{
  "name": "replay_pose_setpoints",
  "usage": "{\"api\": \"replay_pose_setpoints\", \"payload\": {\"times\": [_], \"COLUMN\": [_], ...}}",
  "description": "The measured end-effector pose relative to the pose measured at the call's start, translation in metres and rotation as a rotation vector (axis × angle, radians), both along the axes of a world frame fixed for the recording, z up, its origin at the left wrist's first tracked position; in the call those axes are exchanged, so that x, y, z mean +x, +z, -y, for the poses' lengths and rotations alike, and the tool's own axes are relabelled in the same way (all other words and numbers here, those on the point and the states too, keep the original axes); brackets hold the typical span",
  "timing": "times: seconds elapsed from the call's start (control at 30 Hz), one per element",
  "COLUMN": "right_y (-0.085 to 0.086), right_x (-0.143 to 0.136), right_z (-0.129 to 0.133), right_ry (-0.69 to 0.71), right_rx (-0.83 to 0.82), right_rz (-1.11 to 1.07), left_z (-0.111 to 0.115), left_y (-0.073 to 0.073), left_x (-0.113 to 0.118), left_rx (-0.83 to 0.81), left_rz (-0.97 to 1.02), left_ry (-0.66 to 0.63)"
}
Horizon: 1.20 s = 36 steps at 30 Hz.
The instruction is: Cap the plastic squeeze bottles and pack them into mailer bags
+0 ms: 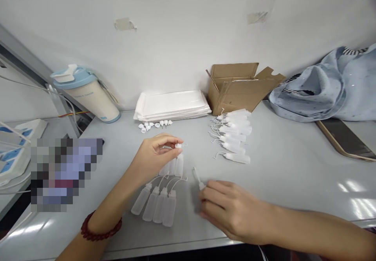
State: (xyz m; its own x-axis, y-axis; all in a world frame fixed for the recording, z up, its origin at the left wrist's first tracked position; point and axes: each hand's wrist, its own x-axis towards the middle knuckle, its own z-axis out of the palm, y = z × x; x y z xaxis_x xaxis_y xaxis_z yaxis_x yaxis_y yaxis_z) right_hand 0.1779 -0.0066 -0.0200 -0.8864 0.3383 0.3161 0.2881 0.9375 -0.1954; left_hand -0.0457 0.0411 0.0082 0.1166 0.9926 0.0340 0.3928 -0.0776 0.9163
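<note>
My left hand [157, 153] is closed, thumb and forefinger pinching a small white cap [178, 146] over a row of upright-looking translucent squeeze bottles [179, 165], which it partly hides. Nearer the front edge lie several more of these bottles [160, 205], their thin strap-like tips pointing away from me. My right hand [226, 208] is wrapped round another squeeze bottle [201, 185]; only its white neck and thin tip show, and the fingers cover the body. Behind my left hand sits a cluster of small white caps [154, 125].
Several squeeze bottles with thin tips lie piled [235, 134] at right of centre. Behind them stands an open cardboard box [235, 92] beside a stack of white packets [173, 103]. A tumbler [91, 96] is at left; a blue cloth bag [326, 85] and phone [348, 139] at right.
</note>
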Motion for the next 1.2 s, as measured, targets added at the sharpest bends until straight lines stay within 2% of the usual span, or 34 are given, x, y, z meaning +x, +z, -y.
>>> {"api": "replay_pose_setpoints", "payload": {"times": [0.1, 0.23, 0.47, 0.57, 0.63, 0.87, 0.93, 1.1, 1.2], "right_y": [0.000, -0.001, 0.007, 0.011, 0.012, 0.006, 0.004, 0.002, 0.003], "right_x": [0.002, 0.006, 0.014, 0.014, 0.014, 0.012, 0.011, 0.010, 0.009], "right_z": [-0.002, -0.005, -0.007, -0.008, -0.009, -0.014, -0.014, -0.011, -0.009], "right_ry": [-0.129, -0.292, -0.492, -0.471, -0.446, -0.421, -0.408, -0.359, -0.336], "right_rx": [0.028, 0.060, -0.101, -0.166, -0.195, -0.137, -0.113, 0.045, 0.149], "right_rz": [0.008, 0.060, 0.267, 0.348, 0.327, -0.106, -0.160, -0.180, -0.160], "left_z": [0.004, 0.005, 0.006, 0.006, 0.008, 0.017, 0.020, 0.024, 0.026], "left_y": [0.006, 0.007, 0.006, 0.006, 0.007, 0.011, 0.009, 0.001, -0.001], "left_x": [0.004, 0.007, 0.008, 0.009, 0.009, 0.019, 0.024, 0.034, 0.037], "left_rx": [-0.041, -0.071, -0.178, -0.268, -0.331, -0.484, -0.483, -0.404, -0.443], "left_rz": [0.010, 0.012, -0.013, -0.006, 0.021, 0.068, 0.133, 0.211, 0.254], "left_ry": [-0.020, -0.019, -0.019, -0.056, -0.092, -0.346, -0.326, -0.173, -0.196]}}
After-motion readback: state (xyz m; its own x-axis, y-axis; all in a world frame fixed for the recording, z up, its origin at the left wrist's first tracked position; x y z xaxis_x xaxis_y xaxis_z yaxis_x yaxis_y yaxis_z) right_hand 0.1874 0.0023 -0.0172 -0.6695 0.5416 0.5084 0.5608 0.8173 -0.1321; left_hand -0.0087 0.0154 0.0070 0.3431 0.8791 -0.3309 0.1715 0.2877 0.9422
